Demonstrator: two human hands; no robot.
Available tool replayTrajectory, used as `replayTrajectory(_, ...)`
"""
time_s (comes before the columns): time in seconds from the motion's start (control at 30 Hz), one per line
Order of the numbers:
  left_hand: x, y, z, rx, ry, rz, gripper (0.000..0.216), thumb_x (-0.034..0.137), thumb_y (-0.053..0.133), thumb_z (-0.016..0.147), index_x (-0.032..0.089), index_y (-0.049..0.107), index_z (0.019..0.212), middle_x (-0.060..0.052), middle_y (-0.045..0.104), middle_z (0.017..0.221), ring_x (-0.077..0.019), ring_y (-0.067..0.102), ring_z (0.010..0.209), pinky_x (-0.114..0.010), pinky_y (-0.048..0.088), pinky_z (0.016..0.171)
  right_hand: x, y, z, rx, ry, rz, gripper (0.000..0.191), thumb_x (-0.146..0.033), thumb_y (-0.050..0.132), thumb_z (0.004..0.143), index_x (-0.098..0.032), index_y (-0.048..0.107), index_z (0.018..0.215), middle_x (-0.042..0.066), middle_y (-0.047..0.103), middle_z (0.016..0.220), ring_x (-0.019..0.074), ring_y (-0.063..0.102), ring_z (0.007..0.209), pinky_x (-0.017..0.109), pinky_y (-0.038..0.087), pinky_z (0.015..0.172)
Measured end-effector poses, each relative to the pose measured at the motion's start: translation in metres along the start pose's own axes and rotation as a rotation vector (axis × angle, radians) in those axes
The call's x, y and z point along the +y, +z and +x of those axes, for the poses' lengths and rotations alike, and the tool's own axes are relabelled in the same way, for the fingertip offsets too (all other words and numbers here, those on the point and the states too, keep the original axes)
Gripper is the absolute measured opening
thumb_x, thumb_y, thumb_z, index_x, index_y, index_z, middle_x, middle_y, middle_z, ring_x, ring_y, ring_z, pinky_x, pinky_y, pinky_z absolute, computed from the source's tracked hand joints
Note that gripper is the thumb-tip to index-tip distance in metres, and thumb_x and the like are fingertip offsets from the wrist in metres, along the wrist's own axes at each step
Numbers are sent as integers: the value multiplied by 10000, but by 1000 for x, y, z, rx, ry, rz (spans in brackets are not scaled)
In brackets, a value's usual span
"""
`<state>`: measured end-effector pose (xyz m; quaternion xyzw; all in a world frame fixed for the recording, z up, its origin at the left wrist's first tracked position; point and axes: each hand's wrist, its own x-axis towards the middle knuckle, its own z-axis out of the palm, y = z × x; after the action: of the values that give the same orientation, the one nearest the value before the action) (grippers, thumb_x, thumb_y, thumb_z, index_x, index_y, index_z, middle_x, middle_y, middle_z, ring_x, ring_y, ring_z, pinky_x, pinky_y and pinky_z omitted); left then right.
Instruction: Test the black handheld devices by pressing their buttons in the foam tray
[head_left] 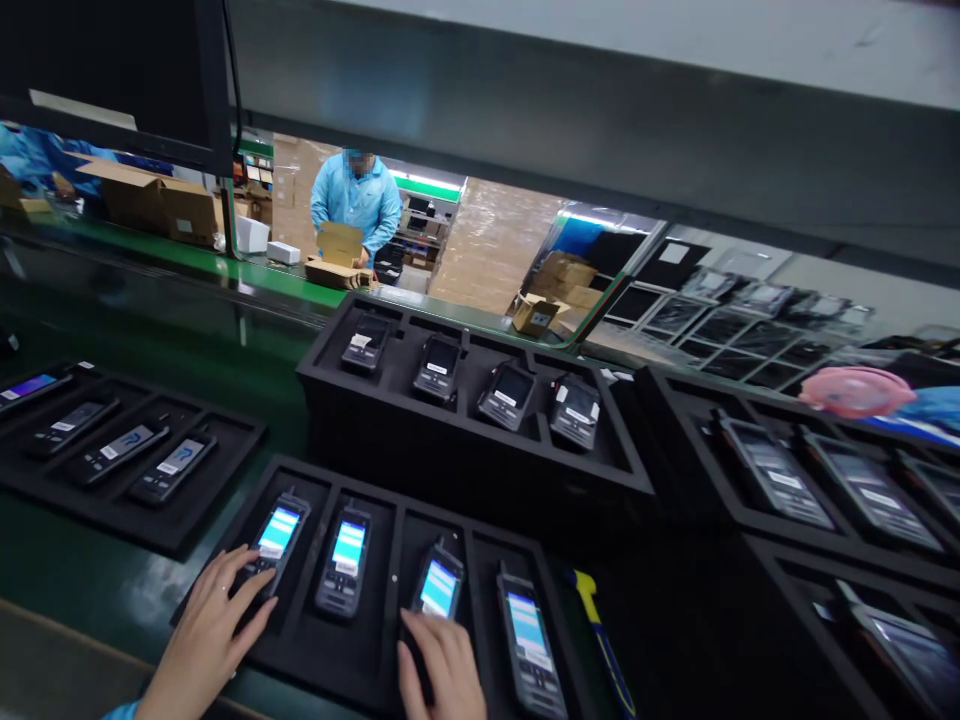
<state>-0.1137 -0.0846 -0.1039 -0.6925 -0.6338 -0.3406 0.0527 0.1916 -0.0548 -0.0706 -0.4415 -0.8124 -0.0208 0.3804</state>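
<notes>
Currently, the head view is the only one I have, and it looks down on a green conveyor surface [90, 590] carrying black foam trays.

Nearest tray [375, 650]: four compartments, each with one handheld device lying face up, screen lit.
- Left hand [206, 635]: resting on the tray's left end, fingers spread apart and laid flat, fingertips touching the lower part of the first device [276, 540]. Nothing is clamped.
- Right hand [442, 665]: resting on the lower part of the third device [436, 595], fingers close together and extended over its keypad area. I cannot tell whether a finger is pressing a key.
- Second device [343, 560]: between the two hands, untouched.
- Fourth device [529, 640]: just right of the right hand, untouched.

Surroundings:
- A yellow-and-blue tool [596, 625] lies just beside the tray's right edge.
- A raised tray [465, 450] behind holds four devices with dark screens.
- A flat tray [112, 470] to the left holds further devices, one at its far end with a lit screen.
- More trays [825, 540] stand stacked to the right.
- Beyond the conveyor, a person in a blue coat [356, 200] handles a cardboard box [337, 255]; other cartons [161, 205] stand near.
</notes>
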Motion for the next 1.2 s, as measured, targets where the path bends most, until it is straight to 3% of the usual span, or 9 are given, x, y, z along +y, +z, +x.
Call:
replayTrajectory(0.07, -1, 0, 0, 0, 13, 18, 296, 357, 546, 892, 358, 570, 1187, -77, 562, 1260, -296, 547, 1197, -563, 494, 1008, -13, 9, 18, -128, -32, -37, 395, -220, 534, 910, -249, 528, 1304, 52, 683, 1114, 224, 638, 1067, 361, 585, 882)
replayTrajectory(0.2, 0, 0, 3, -1, 43, 51, 310, 338, 551, 887, 347, 573, 1197, -98, 544, 1234, -304, 566, 1147, -560, 526, 954, -28, 27, 35, -231, -23, -77, 353, -205, 514, 919, -255, 569, 1265, 32, 690, 1123, 223, 634, 1094, 390, 587, 905)
replayTrajectory(0.53, 5, 0, 6, 34, 48, 93, 285, 292, 542, 879, 314, 606, 1156, -120, 507, 1231, -308, 563, 1129, -533, 561, 879, -24, 37, 36, -154, -115, -132, 248, -186, 553, 883, -234, 646, 1108, 37, 722, 985, 239, 675, 966, 413, 588, 806)
replayTrajectory(0.93, 7, -3, 8, 55, 22, 81, 254, 323, 558, 871, 314, 643, 1110, -102, 554, 1195, -293, 581, 1128, -493, 564, 891, -22, 36, 35, -208, -80, -83, 269, -189, 515, 901, -255, 654, 1123, 37, 709, 1030, 237, 652, 1028, 423, 574, 850)
replayTrajectory(1.2, 14, -4, 11, 30, -59, 35, 188, 308, 558, 866, 306, 663, 1022, -91, 552, 1205, -308, 556, 1193, -571, 482, 1030, -30, 31, 42, -244, 1, -20, 274, -190, 497, 906, -255, 695, 1084, 34, 720, 993, 244, 659, 1008, 446, 580, 838)
